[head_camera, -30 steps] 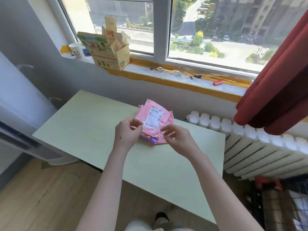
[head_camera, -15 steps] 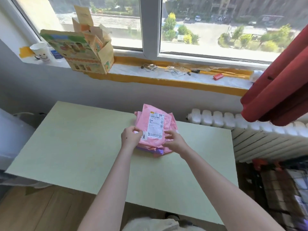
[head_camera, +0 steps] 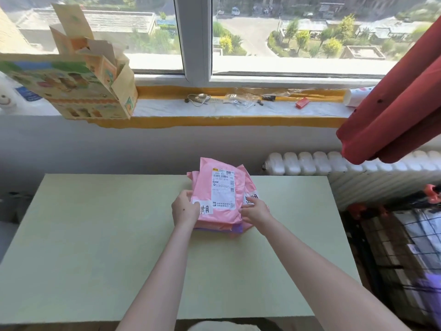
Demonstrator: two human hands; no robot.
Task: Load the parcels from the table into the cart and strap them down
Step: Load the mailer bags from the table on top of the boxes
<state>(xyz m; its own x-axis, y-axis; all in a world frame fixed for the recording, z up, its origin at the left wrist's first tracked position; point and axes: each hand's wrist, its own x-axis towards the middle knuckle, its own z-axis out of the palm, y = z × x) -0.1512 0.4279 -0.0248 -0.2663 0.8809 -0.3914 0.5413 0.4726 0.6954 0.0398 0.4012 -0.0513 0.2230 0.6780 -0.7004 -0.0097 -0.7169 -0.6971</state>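
Sitting on the far middle of the table (head_camera: 95,235), the pink parcel stack (head_camera: 218,187) is clasped at its near sides by left hand (head_camera: 185,209) and right hand (head_camera: 255,212), fingers curled round it; judged: stack not yet loaded, wire cart (head_camera: 405,259) waits at right, strapping undone

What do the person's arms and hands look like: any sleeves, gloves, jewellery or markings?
Both arms are bare to the frame's edge: no sleeves, watch or bracelet show. The left hand and right hand wear no gloves or rings. A small mole marks the left hand's back.
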